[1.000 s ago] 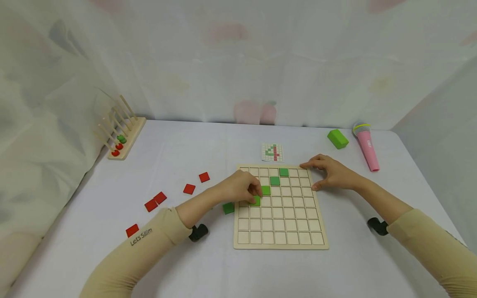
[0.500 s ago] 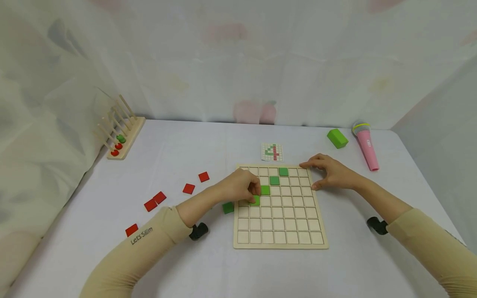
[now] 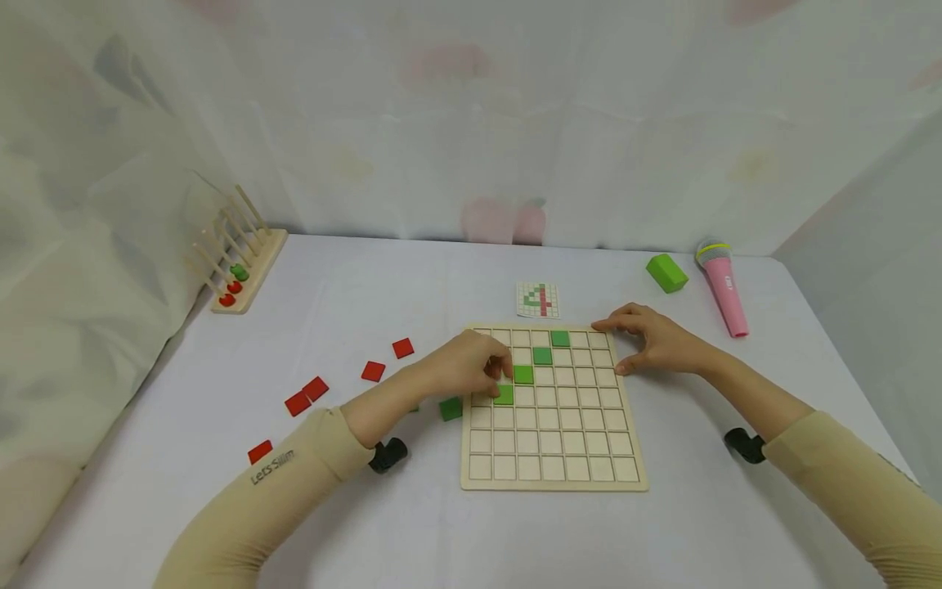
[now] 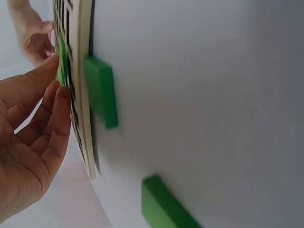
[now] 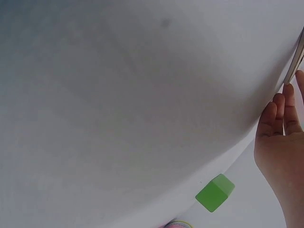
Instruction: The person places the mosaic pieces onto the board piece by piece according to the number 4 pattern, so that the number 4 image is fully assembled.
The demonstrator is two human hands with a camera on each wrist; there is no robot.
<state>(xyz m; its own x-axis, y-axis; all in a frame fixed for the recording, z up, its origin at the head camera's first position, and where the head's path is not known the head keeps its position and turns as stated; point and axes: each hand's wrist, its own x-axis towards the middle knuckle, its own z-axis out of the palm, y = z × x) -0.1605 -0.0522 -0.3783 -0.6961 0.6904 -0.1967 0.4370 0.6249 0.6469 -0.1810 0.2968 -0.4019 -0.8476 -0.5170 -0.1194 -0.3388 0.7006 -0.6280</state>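
My left hand [image 3: 467, 364] is over the left side of a wooden grid board [image 3: 555, 483]. Its thumb touches or nearly touches the left edge of a light green square tile [image 3: 504, 395] lying in a cell; in the left wrist view the fingers are loosely bent beside the tile. Three more green tiles, such as the one at the top [image 3: 560, 339], run diagonally up to the right. My right hand [image 3: 658, 343] rests its fairly straight fingertips on the board's top right corner, and its thumb touches the right edge.
Left of the board lie a dark green tile [image 3: 451, 409] and several red tiles [image 3: 373, 371]. Beyond it is a small pattern card [image 3: 538, 300]. A green block [image 3: 667, 273] and pink toy microphone [image 3: 724, 290] lie back right; a peg stand [image 3: 253, 274] stands back left.
My left hand has drawn back slightly left, uncovering more of the light green tile, which stays in its cell. My right hand has kept its place at the board's edge.
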